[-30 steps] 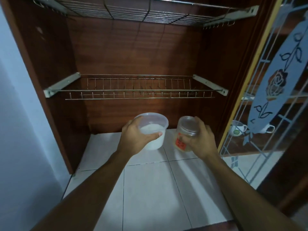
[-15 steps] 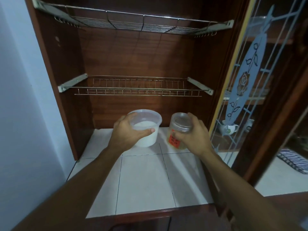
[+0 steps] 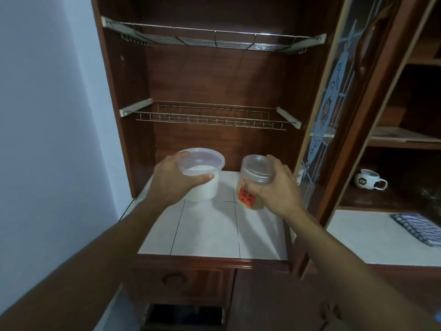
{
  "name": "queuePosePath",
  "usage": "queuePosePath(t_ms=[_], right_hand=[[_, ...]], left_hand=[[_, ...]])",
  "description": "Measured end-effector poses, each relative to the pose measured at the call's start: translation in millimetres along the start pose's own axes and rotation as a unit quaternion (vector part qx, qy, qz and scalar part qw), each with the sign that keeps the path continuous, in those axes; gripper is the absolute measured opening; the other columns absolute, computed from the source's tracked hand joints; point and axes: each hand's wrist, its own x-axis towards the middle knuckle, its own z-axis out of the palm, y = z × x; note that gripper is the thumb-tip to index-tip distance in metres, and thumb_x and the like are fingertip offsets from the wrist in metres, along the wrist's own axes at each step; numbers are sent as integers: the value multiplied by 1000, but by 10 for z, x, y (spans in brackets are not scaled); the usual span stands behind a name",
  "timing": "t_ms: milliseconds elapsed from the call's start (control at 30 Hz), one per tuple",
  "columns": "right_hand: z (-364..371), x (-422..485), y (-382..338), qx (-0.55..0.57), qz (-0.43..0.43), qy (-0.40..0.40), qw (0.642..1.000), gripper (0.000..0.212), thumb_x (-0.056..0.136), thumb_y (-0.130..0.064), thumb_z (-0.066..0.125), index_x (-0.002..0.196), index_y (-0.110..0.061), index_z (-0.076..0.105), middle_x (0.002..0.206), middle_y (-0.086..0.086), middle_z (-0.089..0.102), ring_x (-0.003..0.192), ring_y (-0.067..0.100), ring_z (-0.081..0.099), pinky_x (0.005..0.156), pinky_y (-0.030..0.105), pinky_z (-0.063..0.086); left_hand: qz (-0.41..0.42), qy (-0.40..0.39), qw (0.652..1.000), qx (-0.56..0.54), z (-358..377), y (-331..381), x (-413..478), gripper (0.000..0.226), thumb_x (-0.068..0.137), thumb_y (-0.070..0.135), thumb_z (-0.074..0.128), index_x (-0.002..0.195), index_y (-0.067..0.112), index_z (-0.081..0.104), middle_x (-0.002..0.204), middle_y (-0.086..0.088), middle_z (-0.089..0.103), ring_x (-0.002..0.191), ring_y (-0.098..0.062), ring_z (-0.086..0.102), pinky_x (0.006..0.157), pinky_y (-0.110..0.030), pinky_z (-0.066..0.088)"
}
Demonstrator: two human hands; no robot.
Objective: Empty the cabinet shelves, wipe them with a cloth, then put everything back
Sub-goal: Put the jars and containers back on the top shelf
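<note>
Gripping one container in each hand, I have my left hand [image 3: 169, 182] curled round the rim of a lidded white tub [image 3: 207, 187] and my right hand [image 3: 279, 192] wrapped round a clear screw-top jar [image 3: 256, 170]. Both are low over the white tiled counter [image 3: 207, 230] inside the cabinet. The jar's orange label [image 3: 245, 197] is too blurred to read. Two wire racks, upper [image 3: 214, 41] and lower [image 3: 210, 118], hang bare behind. One logo mug [image 3: 368, 180] and one striped cloth [image 3: 420, 230] lie beyond the glass door [image 3: 334, 103]. Since half a second ago the grips are unchanged, and the view has pulled back.
</note>
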Motion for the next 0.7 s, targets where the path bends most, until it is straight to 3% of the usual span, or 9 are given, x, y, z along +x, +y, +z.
queuePosePath(t_ms=[67, 200, 500, 700], right_hand=[[-56, -92, -53, 2, -2, -7, 1000, 81, 73, -39, 79, 141, -30, 37, 115, -10, 38, 105, 7, 39, 82, 26, 32], [-166, -266, -140, 10, -14, -7, 1000, 82, 72, -40, 80, 141, -29, 37, 127, -3, 46, 120, 16, 45, 84, 28, 32], [-402, -667, -299, -1, -12, 3, 1000, 95, 69, -47, 80, 148, -27, 30, 140, 1, 45, 126, 20, 46, 89, 29, 37], [-752, -991, -334, -13, -6, 21, 1000, 97, 66, -50, 81, 147, -26, 33, 139, 3, 47, 126, 23, 48, 99, 40, 44]], left_hand=[[-7, -2, 1000, -13, -109, 42, -111, 81, 57, 64, 81, 127, 28, 58, 121, 9, 61, 105, -13, 57, 88, -29, 50], [-14, -3, 999, -32, -326, 153, -328, 76, 63, 55, 82, 128, 28, 56, 116, 14, 57, 102, -10, 56, 70, -15, 44], [-5, 2, 1000, -7, -746, 437, -799, 76, 65, 55, 81, 130, 25, 55, 119, 10, 57, 105, -11, 54, 81, -22, 45], [10, -8, 1000, 0, -843, 673, -1129, 78, 65, 57, 80, 131, 25, 55, 125, 7, 60, 104, -11, 54, 83, -23, 45]])
